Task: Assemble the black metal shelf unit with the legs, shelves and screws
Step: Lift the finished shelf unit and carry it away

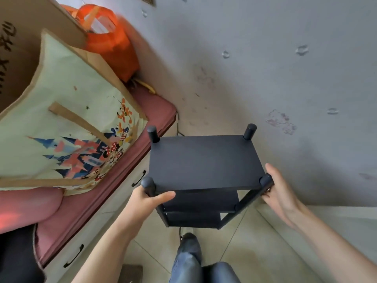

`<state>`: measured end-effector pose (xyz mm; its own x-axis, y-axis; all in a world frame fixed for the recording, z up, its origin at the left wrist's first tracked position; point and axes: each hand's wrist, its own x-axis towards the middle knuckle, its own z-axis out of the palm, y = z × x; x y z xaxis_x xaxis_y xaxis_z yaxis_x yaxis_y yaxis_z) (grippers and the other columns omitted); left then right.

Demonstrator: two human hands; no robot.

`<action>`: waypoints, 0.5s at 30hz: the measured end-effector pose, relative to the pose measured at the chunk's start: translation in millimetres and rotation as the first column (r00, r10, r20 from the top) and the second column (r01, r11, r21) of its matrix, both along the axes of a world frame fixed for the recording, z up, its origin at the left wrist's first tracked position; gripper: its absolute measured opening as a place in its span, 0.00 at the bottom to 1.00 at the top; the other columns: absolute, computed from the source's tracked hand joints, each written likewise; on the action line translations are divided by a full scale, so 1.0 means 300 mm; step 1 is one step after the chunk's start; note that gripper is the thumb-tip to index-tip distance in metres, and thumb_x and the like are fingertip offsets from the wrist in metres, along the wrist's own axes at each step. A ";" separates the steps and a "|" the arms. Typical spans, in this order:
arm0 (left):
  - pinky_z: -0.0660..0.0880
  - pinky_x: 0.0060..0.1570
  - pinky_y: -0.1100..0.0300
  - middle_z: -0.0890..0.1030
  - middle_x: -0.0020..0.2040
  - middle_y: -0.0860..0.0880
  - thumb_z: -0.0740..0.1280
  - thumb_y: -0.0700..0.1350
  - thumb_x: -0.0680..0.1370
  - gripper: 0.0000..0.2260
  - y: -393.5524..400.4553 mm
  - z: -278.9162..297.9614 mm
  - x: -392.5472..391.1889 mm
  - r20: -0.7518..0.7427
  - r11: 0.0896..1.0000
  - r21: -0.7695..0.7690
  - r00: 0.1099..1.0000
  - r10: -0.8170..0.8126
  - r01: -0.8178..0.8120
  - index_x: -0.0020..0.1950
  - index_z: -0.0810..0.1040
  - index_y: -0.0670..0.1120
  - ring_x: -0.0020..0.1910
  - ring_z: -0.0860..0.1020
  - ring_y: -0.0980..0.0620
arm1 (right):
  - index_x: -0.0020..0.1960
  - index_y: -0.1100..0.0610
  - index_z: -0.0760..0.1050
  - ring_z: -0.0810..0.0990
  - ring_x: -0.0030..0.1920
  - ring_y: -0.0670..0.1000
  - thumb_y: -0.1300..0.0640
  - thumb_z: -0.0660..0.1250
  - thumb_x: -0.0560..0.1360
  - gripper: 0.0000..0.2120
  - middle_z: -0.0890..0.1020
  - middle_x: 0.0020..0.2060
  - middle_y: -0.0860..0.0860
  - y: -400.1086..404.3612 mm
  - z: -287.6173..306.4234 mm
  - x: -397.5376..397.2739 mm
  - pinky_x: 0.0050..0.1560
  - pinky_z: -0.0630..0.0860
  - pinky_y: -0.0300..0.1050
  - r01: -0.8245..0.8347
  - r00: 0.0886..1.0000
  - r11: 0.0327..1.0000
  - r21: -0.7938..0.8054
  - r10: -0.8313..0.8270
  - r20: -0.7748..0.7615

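I see the black shelf unit (204, 160) standing upright on the tiled floor (251, 242), just right of centre, close to the grey wall (265, 68). My left hand (146, 201) wraps the near left leg (148, 185) at seven o'clock of the top shelf (206, 162), thumb laid along the front edge. My right hand (279, 193) curls round the near right leg (265, 181) at four o'clock. Two lower shelves show beneath. A printed tote bag (67, 127) sits at nine o'clock on a pink cushion (157, 107), an orange bag (110, 39) at eleven.
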<state>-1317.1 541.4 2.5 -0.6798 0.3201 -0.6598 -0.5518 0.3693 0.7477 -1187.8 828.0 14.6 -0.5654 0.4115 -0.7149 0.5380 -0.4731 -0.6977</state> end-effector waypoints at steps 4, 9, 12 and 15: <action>0.74 0.52 0.65 0.86 0.55 0.56 0.75 0.53 0.69 0.24 0.056 -0.103 -0.102 0.088 0.999 0.051 0.996 0.007 -0.012 0.63 0.80 0.48 0.54 0.83 0.61 | 0.59 0.49 0.76 0.77 0.62 0.45 0.48 0.56 0.82 0.12 0.81 0.59 0.44 0.052 -0.096 -0.104 0.70 0.66 0.46 0.019 0.998 0.999 -0.035 -0.017 0.055; 0.70 0.59 0.62 0.83 0.52 0.61 0.72 0.56 0.73 0.14 0.135 -0.310 -0.186 0.195 0.991 0.025 0.973 0.126 -0.134 0.57 0.78 0.54 0.51 0.79 0.68 | 0.58 0.53 0.76 0.77 0.60 0.47 0.54 0.57 0.81 0.11 0.81 0.57 0.48 0.112 -0.299 -0.186 0.71 0.66 0.46 0.063 0.990 0.996 -0.058 -0.054 0.132; 0.70 0.67 0.55 0.83 0.57 0.59 0.72 0.57 0.74 0.15 0.173 -0.465 -0.237 0.182 0.990 -0.001 0.973 0.139 -0.141 0.58 0.77 0.56 0.59 0.79 0.59 | 0.49 0.55 0.75 0.78 0.52 0.47 0.58 0.57 0.80 0.07 0.81 0.49 0.50 0.141 -0.428 -0.250 0.64 0.68 0.43 0.129 0.979 0.987 -0.094 -0.111 0.172; 0.70 0.69 0.53 0.83 0.59 0.56 0.71 0.52 0.78 0.08 0.200 -0.606 -0.284 0.165 0.990 0.016 0.976 0.138 -0.143 0.56 0.78 0.57 0.60 0.79 0.57 | 0.44 0.56 0.72 0.76 0.45 0.48 0.60 0.58 0.80 0.07 0.79 0.43 0.51 0.169 -0.560 -0.305 0.55 0.72 0.40 0.165 0.970 0.982 -0.094 -0.144 0.196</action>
